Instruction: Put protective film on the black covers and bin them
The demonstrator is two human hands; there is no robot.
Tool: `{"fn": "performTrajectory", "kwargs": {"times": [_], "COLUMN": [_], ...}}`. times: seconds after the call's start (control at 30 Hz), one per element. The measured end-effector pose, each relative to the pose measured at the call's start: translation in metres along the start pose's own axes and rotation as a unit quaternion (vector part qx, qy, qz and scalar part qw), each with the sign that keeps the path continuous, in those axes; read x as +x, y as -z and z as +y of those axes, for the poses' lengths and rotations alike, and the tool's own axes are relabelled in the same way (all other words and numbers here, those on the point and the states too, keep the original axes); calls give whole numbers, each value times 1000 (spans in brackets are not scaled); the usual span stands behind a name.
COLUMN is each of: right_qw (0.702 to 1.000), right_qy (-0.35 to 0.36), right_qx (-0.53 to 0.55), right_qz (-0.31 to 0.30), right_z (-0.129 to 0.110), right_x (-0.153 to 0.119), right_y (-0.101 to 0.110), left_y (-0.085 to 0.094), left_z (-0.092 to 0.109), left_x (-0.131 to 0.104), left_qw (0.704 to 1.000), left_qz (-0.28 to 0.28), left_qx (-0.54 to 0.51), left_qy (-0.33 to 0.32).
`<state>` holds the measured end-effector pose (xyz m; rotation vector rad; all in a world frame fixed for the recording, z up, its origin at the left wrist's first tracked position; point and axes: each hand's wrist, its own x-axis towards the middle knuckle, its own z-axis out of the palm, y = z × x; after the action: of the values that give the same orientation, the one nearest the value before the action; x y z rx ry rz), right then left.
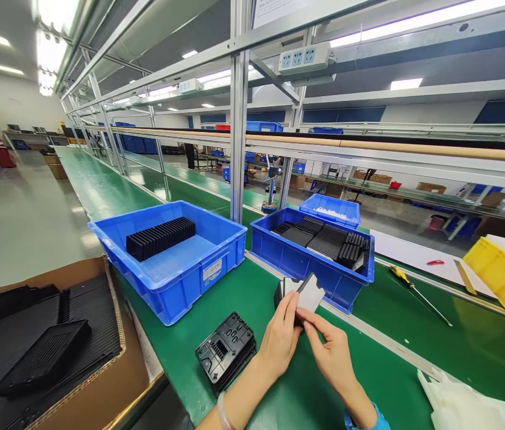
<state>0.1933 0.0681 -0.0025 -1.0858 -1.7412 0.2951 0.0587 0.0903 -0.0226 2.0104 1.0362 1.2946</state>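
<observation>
Your left hand (279, 337) and right hand (330, 352) are pinching a flat, pale, dark-edged panel (311, 297); molded black casings (227, 344) are lying stacked on the smooth green worktop (396, 364).

On a bench (239, 292), stacked parts (228, 349) lie before a left bin (181, 292); rightward, a right bin (297, 257), then a screwdriver (402, 276).

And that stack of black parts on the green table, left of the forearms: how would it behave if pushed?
The stack of black parts would probably shift between layers, as several edges show and no strap is visible. It seems unlikely to tip, being low and broad on the green table. Moulded ribs and openings on top suggest stiff pieces.
</observation>
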Motion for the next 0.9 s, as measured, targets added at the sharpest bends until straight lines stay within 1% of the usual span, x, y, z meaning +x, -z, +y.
{"fn": "performTrajectory", "kwargs": {"times": [0.1, 0.17, 0.2, 0.27, 0.3, 0.33, 0.37, 0.4, 0.43, 0.47, 0.5, 0.57, 0.6, 0.63, 0.67, 0.7, 0.73, 0.77, 0.8, 0.83, 0.9], "right_qw": [998, 997, 998, 1000, 999, 997, 996, 995, 993, 985, 972, 941, 931, 930, 941, 960, 980, 994, 999, 997, 991], "right_qy": [-28, -29, -17, 20, 36, 43, 33, 4, -38, -86, -136, -215, -239, -248, -239, -210, -163, -104, -41, 17, 97], "right_qx": [54, 68, 57, -2, -37, -62, -66, -41, 8, 72, 138, 240, 263, 261, 233, 180, 111, 38, -25, -66, -91], "right_qz": [-22, -22, -12, 6, 1, -19, -51, -87, -115, -130, -130, -104, -87, -73, -59, -41, -18, 4, 21, 31, 23], "right_z": [-4, -5, -5, -7, -9, -12, -15, -19, -23, -27, -30, -35, -36, -38, -39, -40, -42, -44, -47, -50, -55], "right_x": [1, 2, 4, 7, 9, 11, 12, 13, 13, 11, 9, 3, -1, -4, -8, -10, -12, -12, -13, -12, -10], "right_y": [-3, 1, 6, 18, 26, 33, 39, 44, 47, 48, 47, 42, 39, 35, 32, 30, 28, 27, 27, 27, 26], "left_y": [-3, -4, -3, 2, 6, 11, 17, 23, 28, 32, 34, 34, 31, 28, 24, 20, 17, 15, 14, 14, 16], "left_z": [1, 7, 11, 21, 25, 30, 34, 37, 41, 44, 48, 55, 58, 60, 62, 63, 64, 63, 62, 61, 60], "left_x": [4, 4, 4, 3, 2, 1, 0, -2, -5, -8, -13, -24, -30, -35, -41, -46, -50, -53, -55, -57, -60], "left_qw": [998, 991, 985, 967, 955, 942, 928, 917, 903, 885, 864, 812, 784, 757, 734, 711, 689, 673, 662, 658, 657], "left_qz": [16, 33, 39, 43, 39, 33, 25, 16, 6, -6, -18, -37, -40, -39, -34, -29, -25, -25, -28, -32, -49], "left_qx": [-62, -116, -148, -219, -256, -293, -326, -353, -384, -422, -466, -554, -592, -621, -641, -657, -670, -678, -679, -674, -661], "left_qy": [20, 54, 77, 124, 145, 162, 176, 186, 193, 195, 189, 179, 185, 200, 222, 249, 275, 297, 316, 334, 358]}}
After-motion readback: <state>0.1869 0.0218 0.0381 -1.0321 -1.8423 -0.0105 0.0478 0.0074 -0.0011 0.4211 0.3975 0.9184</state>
